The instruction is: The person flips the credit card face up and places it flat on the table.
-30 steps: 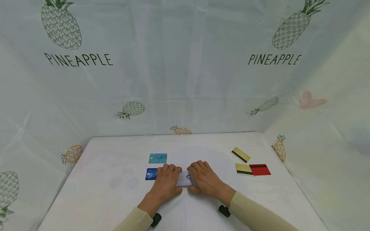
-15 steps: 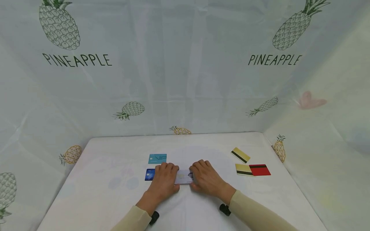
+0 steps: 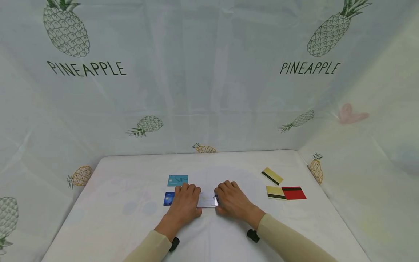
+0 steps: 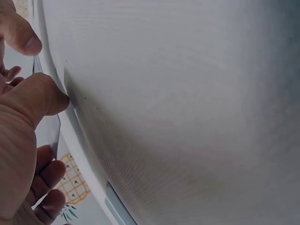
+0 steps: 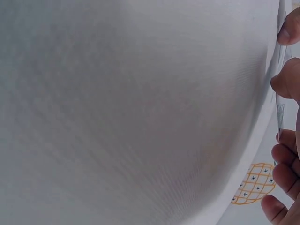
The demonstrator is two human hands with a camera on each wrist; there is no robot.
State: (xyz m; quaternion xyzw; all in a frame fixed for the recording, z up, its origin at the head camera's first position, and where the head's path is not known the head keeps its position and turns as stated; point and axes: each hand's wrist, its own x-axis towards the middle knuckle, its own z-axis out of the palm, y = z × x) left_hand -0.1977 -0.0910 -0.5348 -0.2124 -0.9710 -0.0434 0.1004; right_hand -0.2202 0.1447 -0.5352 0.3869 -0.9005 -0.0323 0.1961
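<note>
In the head view, a pale bank card (image 3: 207, 199) lies between the two hands at the middle of the table. My left hand (image 3: 184, 202) pinches its left end between thumb and fingers. My right hand (image 3: 233, 202) pinches the right end the same way. Both short ends are hidden under the fingers. Partly behind the left hand is a dark blue card (image 3: 168, 198). Above it lies a teal card (image 3: 178, 180) marked VIP. In the left wrist view, the pale card's edge (image 4: 55, 133) shows past the left thumb.
At the right of the white table (image 3: 131, 233), a gold card (image 3: 272, 176) lies angled, stripe side up. Below it, another gold card (image 3: 275, 193) touches a red card (image 3: 293, 193). A pineapple-print sheet (image 3: 196, 91) hangs behind the table.
The left hand has shifted left, so the gap between the hands is wider and more of the pale card shows. Its right-end picture is now harder to see. The other cards stay put.
</note>
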